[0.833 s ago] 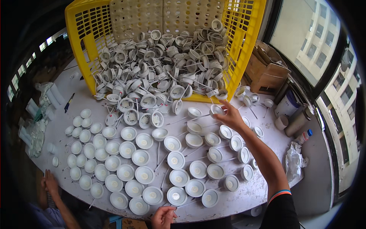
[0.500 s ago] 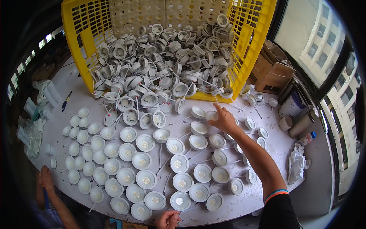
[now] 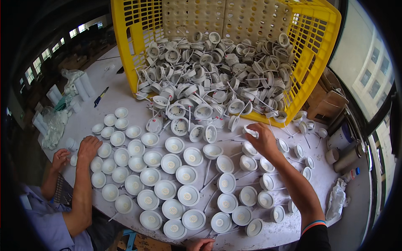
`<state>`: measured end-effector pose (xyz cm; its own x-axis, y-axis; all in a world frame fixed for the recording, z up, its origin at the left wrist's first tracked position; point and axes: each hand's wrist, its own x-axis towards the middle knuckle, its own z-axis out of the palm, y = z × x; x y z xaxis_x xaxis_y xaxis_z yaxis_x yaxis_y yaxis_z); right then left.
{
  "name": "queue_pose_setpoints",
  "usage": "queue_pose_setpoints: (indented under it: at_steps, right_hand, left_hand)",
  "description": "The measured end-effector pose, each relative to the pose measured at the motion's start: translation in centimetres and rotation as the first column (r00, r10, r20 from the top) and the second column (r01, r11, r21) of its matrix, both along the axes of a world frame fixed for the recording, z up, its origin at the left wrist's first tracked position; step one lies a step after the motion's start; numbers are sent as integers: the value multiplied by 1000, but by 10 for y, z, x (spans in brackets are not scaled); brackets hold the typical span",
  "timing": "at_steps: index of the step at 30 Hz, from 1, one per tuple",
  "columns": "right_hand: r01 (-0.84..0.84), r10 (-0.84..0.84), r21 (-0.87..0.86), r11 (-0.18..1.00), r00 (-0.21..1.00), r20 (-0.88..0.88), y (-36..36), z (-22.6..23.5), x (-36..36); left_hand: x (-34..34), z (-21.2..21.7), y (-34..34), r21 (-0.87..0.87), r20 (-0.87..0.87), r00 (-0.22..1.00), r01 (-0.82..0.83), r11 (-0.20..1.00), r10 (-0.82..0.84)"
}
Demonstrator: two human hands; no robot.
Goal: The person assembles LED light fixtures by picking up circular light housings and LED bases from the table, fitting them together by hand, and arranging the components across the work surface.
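And there was the right hand [image 3: 265, 141], out over the table [image 3: 119, 95], fingers bent over the rim of a white lamp cup [image 3: 250, 133] just in front of the yellow basket [image 3: 136, 38]! Pinched or merely touched, I couldn't tell. Down at the near edge, the left hand [image 3: 201, 244] sat with curled fingers, their grip too hidden to call. Over left, a co-worker's hand [image 3: 88, 148] reached the outermost cups.

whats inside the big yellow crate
The yellow plastic crate holds a heap of white, round, wired lamp housings, some spilling out at its front. Perforated beige sheets stand behind them. Whatever lies beneath the top housings is covered and cannot be seen.
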<state>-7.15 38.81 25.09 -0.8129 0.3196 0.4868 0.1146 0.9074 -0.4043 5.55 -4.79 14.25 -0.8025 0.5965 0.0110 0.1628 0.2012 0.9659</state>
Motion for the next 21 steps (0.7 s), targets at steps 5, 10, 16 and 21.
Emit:
queue_pose_setpoints:
  at_steps: [5, 10, 16, 21]
  right_hand:
    - [-78, 85, -73, 994, 991, 103, -68, -32, -72]
    - [89, -77, -48, 995, 973, 216, -70, -63, -122]
    - [117, -108, -160, 980, 992, 65, -16, -65, -116]
    - [236, -213, -285, 929, 971, 109, 13, -33, -93]
  left_hand:
    - [-4, 24, 7, -23, -102, 991, 87, 996, -89]
    - [-12, 34, 8, 95, -204, 976, 100, 991, -79]
    - [-17, 24, 5, 202, -210, 973, 141, 969, -98]
    - [-9, 12, 6, 263, -163, 981, 145, 954, -104]
